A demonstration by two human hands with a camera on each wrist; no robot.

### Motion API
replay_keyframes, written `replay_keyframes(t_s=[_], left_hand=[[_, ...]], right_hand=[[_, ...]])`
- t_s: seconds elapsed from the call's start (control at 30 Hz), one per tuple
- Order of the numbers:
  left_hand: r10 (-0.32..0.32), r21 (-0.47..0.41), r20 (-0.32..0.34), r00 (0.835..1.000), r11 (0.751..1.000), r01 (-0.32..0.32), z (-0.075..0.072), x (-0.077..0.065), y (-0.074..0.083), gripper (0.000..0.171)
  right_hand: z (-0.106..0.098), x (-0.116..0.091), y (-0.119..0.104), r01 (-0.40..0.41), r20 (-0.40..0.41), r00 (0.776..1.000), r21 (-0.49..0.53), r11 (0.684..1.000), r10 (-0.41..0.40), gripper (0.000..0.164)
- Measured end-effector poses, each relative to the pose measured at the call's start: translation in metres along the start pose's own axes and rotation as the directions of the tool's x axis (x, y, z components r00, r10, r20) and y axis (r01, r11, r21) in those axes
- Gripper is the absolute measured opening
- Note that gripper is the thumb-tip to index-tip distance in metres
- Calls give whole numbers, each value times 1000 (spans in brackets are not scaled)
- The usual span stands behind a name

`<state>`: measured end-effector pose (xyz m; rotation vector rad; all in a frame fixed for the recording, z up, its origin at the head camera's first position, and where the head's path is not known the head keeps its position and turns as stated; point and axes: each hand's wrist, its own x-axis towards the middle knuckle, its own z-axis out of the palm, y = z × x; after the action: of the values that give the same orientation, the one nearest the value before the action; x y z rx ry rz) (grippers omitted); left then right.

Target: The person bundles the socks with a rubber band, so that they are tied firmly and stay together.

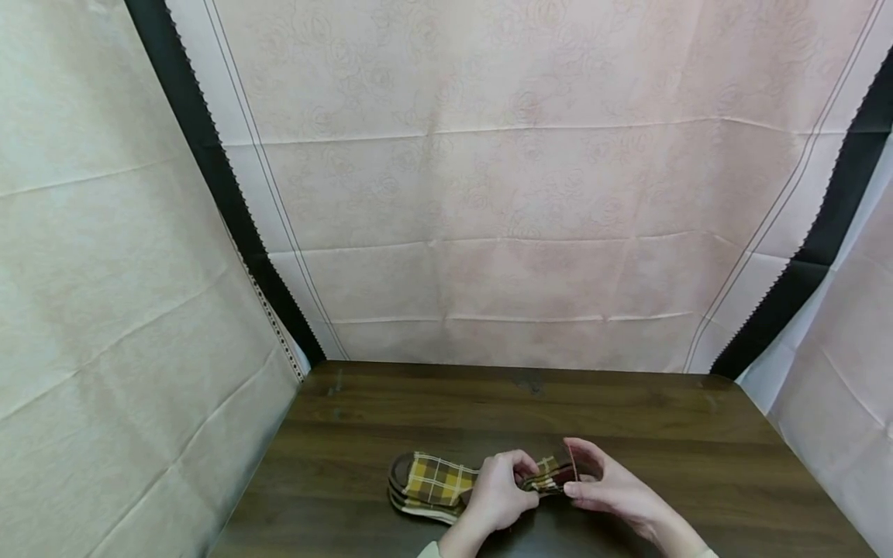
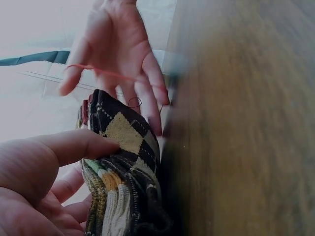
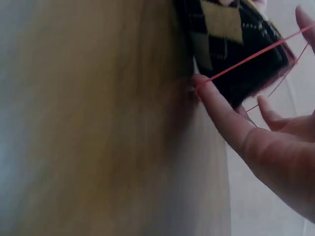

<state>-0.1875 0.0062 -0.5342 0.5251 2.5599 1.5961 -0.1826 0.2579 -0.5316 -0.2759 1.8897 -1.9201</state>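
A stack of folded socks (image 1: 438,482) lies on its side along the front of the table, yellow and brown plaid at one end. Dark argyle socks (image 2: 123,132) with tan diamonds show up close in the left wrist view. My left hand (image 1: 497,490) grips the stack near its middle, thumb on top and fingers beneath. At the stack's right end my right hand (image 1: 614,487) has its fingers spread apart. A thin red rubber band (image 3: 246,60) is stretched across those fingers and the thumb, around or just before the sock ends; exactly which is unclear.
The dark wooden table (image 1: 391,403) extends behind and to both sides of the hands. Pale creased cloth sheets (image 1: 516,201) with black edging bands (image 1: 230,178) stand up behind the table and at its left and right.
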Motion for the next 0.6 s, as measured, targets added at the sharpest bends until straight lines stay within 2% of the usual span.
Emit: replay_keyframes(t_s=[0.1, 0.17, 0.23, 0.37, 0.5, 0.6], left_hand=[[-6, -6, 28, 1000, 1000, 7, -1, 0, 1, 33], [-11, -6, 45, 999, 1000, 11, -2, -1, 2, 33], [-5, -4, 56, 998, 1000, 5, -2, -1, 3, 33], [12, 4, 75, 997, 1000, -12, -3, -2, 4, 35], [2, -2, 107, 994, 1000, -2, -4, -1, 3, 38], [-1, -17, 115, 993, 1000, 3, -6, -1, 1, 38]], right_hand=[[5, 9, -4, 47, 41, 998, -123, 991, -42, 94], [6, 13, -8, 80, 58, 996, -222, 972, -69, 96], [6, 15, -11, 113, 77, 992, -278, 954, -96, 98], [6, 13, -17, 149, 109, 986, -277, 949, -123, 98], [10, 9, -18, 132, 119, 988, -274, 953, -103, 97], [16, 10, -15, 136, 119, 988, -318, 938, -103, 100]])
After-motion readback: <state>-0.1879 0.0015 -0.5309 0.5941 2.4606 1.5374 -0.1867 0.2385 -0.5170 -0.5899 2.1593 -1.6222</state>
